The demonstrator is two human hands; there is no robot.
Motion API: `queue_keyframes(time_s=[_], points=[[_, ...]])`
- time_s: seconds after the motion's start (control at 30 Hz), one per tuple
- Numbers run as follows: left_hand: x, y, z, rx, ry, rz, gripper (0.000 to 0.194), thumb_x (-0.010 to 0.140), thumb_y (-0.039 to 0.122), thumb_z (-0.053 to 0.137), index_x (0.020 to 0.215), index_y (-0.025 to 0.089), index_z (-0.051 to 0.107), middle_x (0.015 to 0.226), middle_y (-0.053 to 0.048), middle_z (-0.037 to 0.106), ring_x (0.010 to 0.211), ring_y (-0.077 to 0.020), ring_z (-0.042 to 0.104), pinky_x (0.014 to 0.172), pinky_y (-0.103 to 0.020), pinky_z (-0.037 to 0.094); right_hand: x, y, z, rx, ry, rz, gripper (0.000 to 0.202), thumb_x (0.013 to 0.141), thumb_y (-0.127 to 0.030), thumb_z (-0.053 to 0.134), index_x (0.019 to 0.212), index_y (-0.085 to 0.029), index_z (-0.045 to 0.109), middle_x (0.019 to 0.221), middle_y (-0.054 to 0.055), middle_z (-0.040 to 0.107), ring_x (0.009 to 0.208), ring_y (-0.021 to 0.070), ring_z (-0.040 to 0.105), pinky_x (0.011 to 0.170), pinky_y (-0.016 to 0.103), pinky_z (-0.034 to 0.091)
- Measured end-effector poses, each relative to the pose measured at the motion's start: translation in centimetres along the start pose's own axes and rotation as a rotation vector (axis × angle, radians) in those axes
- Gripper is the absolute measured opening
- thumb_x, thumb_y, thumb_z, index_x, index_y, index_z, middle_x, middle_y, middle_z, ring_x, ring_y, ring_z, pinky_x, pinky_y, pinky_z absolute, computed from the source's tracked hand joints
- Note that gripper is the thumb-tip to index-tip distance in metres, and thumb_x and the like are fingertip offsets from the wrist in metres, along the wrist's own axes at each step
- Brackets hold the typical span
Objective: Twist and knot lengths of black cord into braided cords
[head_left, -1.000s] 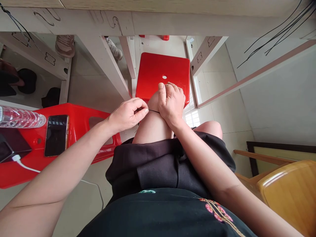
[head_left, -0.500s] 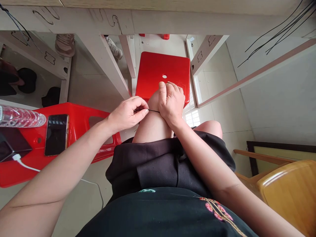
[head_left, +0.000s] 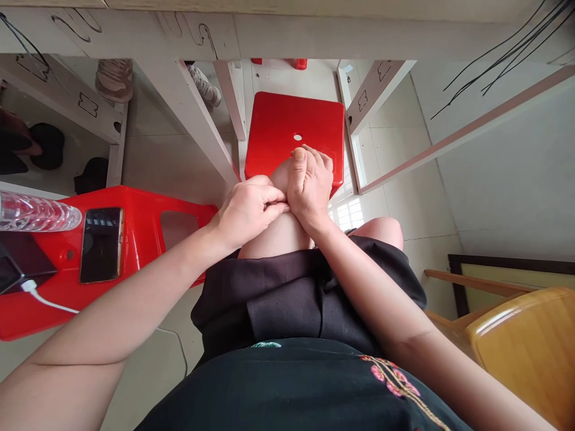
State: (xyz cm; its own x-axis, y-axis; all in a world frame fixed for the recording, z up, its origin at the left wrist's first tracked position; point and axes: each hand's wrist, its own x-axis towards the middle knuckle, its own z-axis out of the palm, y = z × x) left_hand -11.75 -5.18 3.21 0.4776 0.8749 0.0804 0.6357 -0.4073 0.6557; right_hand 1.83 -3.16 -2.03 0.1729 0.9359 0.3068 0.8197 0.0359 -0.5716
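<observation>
Quietly, the person's left hand (head_left: 245,209) brings thumb and fingertips into a narrow pinch against the right hand (head_left: 311,188), though I cannot tell what, if anything, lies between them. The right hand cups the bare knee (head_left: 279,175), its thumb raised; whether its palm covers something is hidden. The knee sits beneath both hands, seemingly serving as a steady support for close fingerwork. Just beyond them stands a red stool (head_left: 294,114); left of the left hand, a phone (head_left: 101,244) lies beside a clear bottle (head_left: 42,212), probably parked there to keep the lap free.
</observation>
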Motion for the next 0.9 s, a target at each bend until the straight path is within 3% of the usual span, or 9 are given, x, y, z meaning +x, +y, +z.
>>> queue_keyframes(time_s=[0.2,0.37,0.47,0.57,0.63,0.7,0.73,0.8,0.9], points=[[-0.1,0.6,0.7,0.264,-0.036,0.08,0.024,0.08,0.017,0.049,0.058,0.017,0.06,0.067,-0.004,0.051,0.066,-0.0172,0.05,0.061,-0.031,0.041,-0.3,-0.3,-0.1,0.029,-0.002,0.017,0.057,0.099,-0.043,0.01,0.101,-0.02,0.062,0.116,0.009,0.062,0.123,0.0217,0.048,0.102,0.044,0.034],[0.2,0.8,0.6,0.046,-0.07,-0.05,0.014,0.075,0.018,0.054,0.062,0.017,0.058,0.069,-0.001,0.052,0.064,-0.0143,0.051,0.061,-0.029,0.042,0.4,0.4,0.1,0.199,0.036,0.009,0.057,0.1,-0.036,0.009,0.097,-0.021,0.064,0.107,0.005,0.067,0.114,0.0171,0.055,0.099,0.039,0.039],[-0.1,1.0,0.1,-0.161,-0.037,-0.172,0.011,0.075,0.022,0.057,0.065,0.017,0.059,0.071,-0.001,0.056,0.064,-0.0128,0.052,0.06,-0.026,0.043,0.3,0.6,-2.5,0.433,0.072,0.029,0.048,0.1,-0.036,0.02,0.093,-0.021,0.065,0.103,0.004,0.068,0.106,0.0152,0.061,0.094,0.036,0.044],[-0.6,1.5,-0.8,-0.384,0.02,-0.276,0.013,0.077,0.029,0.06,0.069,0.018,0.06,0.07,0.0,0.059,0.063,-0.0117,0.051,0.058,-0.024,0.043,-1.7,-0.2,-6.9,0.688,0.195,0.109,0.02,0.09,-0.037,0.052,0.089,-0.023,0.064,0.097,0.003,0.068,0.095,0.0159,0.063,0.086,0.033,0.049],[-0.9,2.2,-1.2,-0.548,0.053,-0.343,0.016,0.077,0.032,0.062,0.07,0.018,0.059,0.067,0.001,0.058,0.06,-0.0106,0.05,0.056,-0.024,0.043,-3.7,-1.0,-9.0,0.918,0.036,0.221,0.02,0.086,-0.038,0.058,0.075,-0.022,0.064,0.072,0.0,0.064,0.072,0.0133,0.062,0.072,0.031,0.05],[-1.1,3.0,-1.2,-0.68,0.084,-0.375,0.016,0.076,0.032,0.064,0.068,0.019,0.058,0.063,0.002,0.057,0.057,-0.0096,0.05,0.056,-0.024,0.043,-5.3,-1.7,-9.6,1.161,-0.275,0.361,0.018,0.079,-0.039,0.067,0.077,-0.021,0.066,0.069,-0.001,0.064,0.063,0.011,0.059,0.067,0.029,0.051],[-1.2,3.4,-1.1,-0.727,0.09,-0.373,0.016,0.076,0.031,0.064,0.067,0.019,0.058,0.062,0.003,0.057,0.057,-0.0096,0.051,0.057,-0.024,0.044,-5.8,-2.0,-9.4,1.304,-0.329,0.438,0.018,0.077,-0.039,0.069,0.081,-0.022,0.067,0.072,-0.002,0.065,0.062,0.0102,0.059,0.067,0.029,0.052],[-1.3,4.1,-0.6,-0.79,0.088,-0.363,0.017,0.076,0.031,0.065,0.067,0.019,0.059,0.062,0.002,0.059,0.06,-0.0106,0.055,0.062,-0.025,0.047,-6.0,-2.4,-8.5,1.507,-0.333,0.518,0.018,0.074,-0.037,0.073,0.081,-0.022,0.066,0.071,-0.003,0.065,0.063,0.0093,0.06,0.068,0.028,0.052],[-1.4,4.9,0.3,-0.86,0.124,-0.407,0.018,0.074,0.033,0.068,0.066,0.019,0.06,0.063,0.002,0.061,0.062,-0.0115,0.059,0.065,-0.026,0.05,-5.6,-2.5,-7.3,1.578,-0.244,0.546,0.018,0.071,-0.035,0.075,0.072,-0.02,0.064,0.067,-0.003,0.063,0.063,0.0101,0.06,0.069,0.028,0.052]])
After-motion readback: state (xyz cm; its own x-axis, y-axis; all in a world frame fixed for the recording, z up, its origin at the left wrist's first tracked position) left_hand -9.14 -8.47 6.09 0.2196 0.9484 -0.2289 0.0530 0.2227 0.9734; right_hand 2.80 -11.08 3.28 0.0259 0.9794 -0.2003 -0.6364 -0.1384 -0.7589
